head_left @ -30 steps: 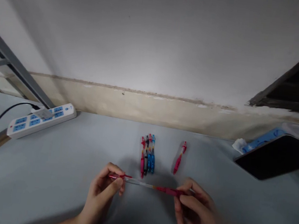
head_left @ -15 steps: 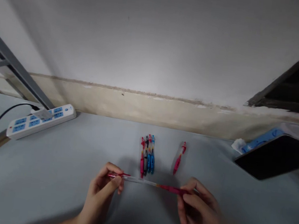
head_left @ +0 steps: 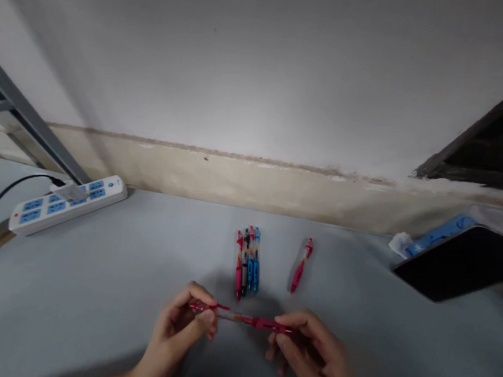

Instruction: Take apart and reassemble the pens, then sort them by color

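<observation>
Between my hands lies a red pen [head_left: 244, 319] with a clear barrel, held level above the grey table. My left hand [head_left: 185, 325] pinches its red clip end between thumb and fingers. At the other end, my right hand [head_left: 306, 350] grips the pink grip section near the tip. Just beyond, a row of several pens [head_left: 248, 263] rests on the table side by side, with pink, grey and blue grips. A single pink pen [head_left: 301, 267] lies apart, to the right of that row.
A white power strip [head_left: 70, 205] with a plug and black cable sits at the left. At the right, a dark-screened tablet [head_left: 468, 265] leans near a blue packet [head_left: 442, 232] and a crumpled white tissue [head_left: 401, 244]. The wall [head_left: 252, 182] borders the table's back edge.
My hands have come closer together. The pen's two parts, drawn apart before with the refill showing between them, are now joined or nearly so. The pens on the table have not moved.
</observation>
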Tool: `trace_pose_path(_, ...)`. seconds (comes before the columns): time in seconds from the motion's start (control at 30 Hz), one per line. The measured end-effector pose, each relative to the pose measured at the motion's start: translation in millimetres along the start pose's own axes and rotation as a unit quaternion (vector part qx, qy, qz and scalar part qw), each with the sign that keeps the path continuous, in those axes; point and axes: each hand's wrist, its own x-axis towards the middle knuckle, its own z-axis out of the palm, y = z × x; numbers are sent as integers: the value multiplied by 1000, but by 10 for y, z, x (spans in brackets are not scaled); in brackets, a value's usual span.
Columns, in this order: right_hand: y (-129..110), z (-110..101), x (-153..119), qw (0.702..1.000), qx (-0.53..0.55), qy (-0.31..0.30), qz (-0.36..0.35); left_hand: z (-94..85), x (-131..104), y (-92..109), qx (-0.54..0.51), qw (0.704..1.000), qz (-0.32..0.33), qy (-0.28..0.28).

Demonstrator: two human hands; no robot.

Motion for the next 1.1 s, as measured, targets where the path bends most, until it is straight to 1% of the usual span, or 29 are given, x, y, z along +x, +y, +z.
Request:
trace_pose_path(0.1, -37, -13, 8, 998, -49, -26, 20, -23, -24, -19, 17, 1000, 8, -16)
trace_pose_path(0.17, -46, -16, -2, 996, -52, -52, 54, -36, -34, -30, 26, 999, 13, -25)
trace_pose_path(0.23, -32, -16, -18, 995, -37, -61, 68, -44, -35, -37, 29, 999, 17, -28)
trace_pose_path(0.3, -14, -16, -24, 997, -37, -42, 46, -47, -26, -39, 24, 999, 19, -20)
trace_pose_path(0.4, -30, -22, -10, 996, -81, -17, 12, -48, -10, -38, 15, 1000, 19, -5)
trace_pose_path(0.47, -73, -27, 4, 994, -103, -34, 10, -47, -9, -34, 13, 1000, 18, -6)
trace_pose_path(0.57, -116, -29, 11, 994, -82, -67, 21, -42, -19, -30, 16, 1000, 15, -14)
trace_pose_path(0.63, -102, -27, 8, 996, -67, -58, 26, -40, -19, -31, 14, 1000, 13, -12)
trace_pose_path(0.73, -53, -28, -1, 995, -95, -39, 11, -41, -4, -42, 8, 1000, 15, -9)
trace_pose_path(0.9, -55, -51, -22, 990, -111, -88, 12, -35, 12, -33, 1, 1000, 18, -17)
trace_pose_path(0.93, -67, -58, -24, 989, -122, -87, 8, -28, 10, -23, -2, 1000, 17, -15)
trace_pose_path(1.0, -94, -70, -27, 981, -176, -74, -25, -12, 4, -1, -5, 1000, 16, -12)
trace_pose_path(1.07, -117, -73, -33, 968, -235, -56, -66, -4, -3, 13, -1, 1000, 16, -19)
trace_pose_path(1.1, -126, -69, -36, 965, -245, -52, -72, -5, -6, 13, 3, 1000, 16, -25)
